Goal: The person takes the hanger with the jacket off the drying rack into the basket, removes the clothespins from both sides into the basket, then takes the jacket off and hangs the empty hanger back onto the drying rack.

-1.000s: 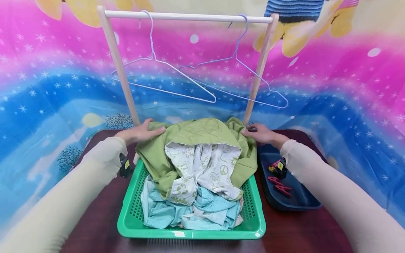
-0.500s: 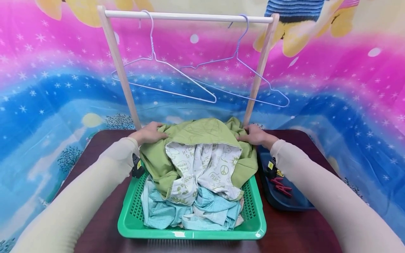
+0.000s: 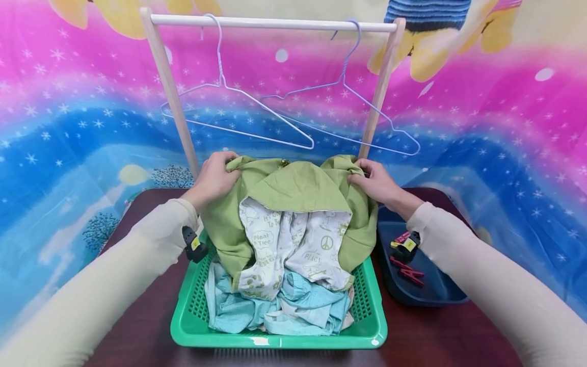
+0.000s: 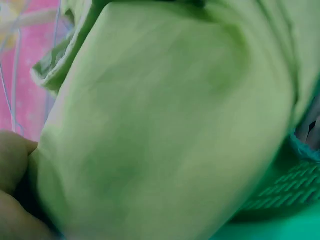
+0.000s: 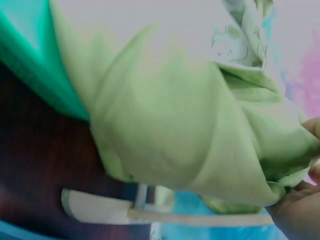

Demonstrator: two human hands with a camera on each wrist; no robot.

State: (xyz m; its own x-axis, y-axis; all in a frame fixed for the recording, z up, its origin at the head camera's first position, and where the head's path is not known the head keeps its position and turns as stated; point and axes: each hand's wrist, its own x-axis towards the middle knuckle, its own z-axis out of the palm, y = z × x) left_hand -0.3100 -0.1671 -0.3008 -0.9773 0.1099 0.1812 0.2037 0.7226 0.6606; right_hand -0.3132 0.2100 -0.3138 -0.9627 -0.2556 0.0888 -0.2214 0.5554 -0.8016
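While reaching forward over the green basket (image 3: 275, 336), left hand (image 3: 214, 178) and right hand (image 3: 376, 184) gripping the green hooded garment (image 3: 298, 188) by its upper corners, fingers curled into fabric, forearms angled inward, garment raised above basket.

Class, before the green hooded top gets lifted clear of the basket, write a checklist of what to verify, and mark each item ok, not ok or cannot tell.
1. Left hand grips the green hooded top at its shoulder: ok.
2. Right hand grips the other shoulder: ok.
3. Top free of the blue clothes underneath: cannot tell.
4. Empty hangers on the rail: ok.
5. Clothes pegs waiting in the dark tray: ok.
6. Green basket flat on the table: ok.
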